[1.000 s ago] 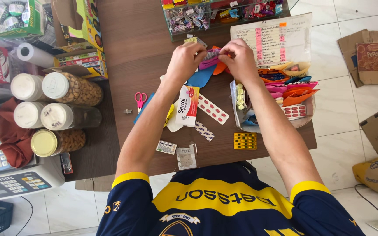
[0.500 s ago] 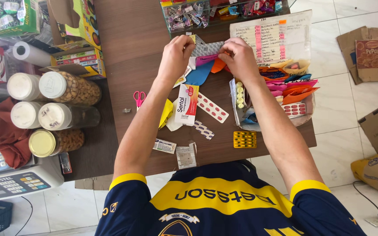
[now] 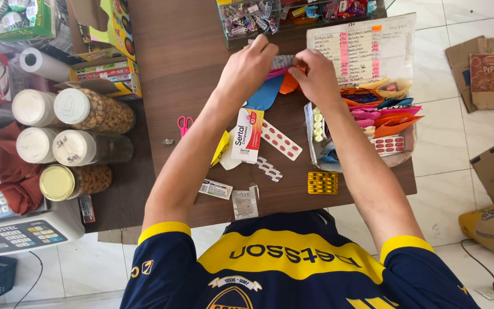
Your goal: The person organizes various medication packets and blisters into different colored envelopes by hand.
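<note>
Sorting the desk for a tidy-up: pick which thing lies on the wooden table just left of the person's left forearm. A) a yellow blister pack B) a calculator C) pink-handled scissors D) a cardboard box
C: the pink-handled scissors lie on the bare wooden table just left of the left forearm; the yellow blister pack sits between the arms.

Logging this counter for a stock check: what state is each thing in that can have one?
left hand: gripping silver blister strip
right hand: pinching the same strip
red-and-white box: closed, lying flat
pink scissors: closed, flat
jars: lidded, on their sides
yellow blister pack: flat, untouched
</note>
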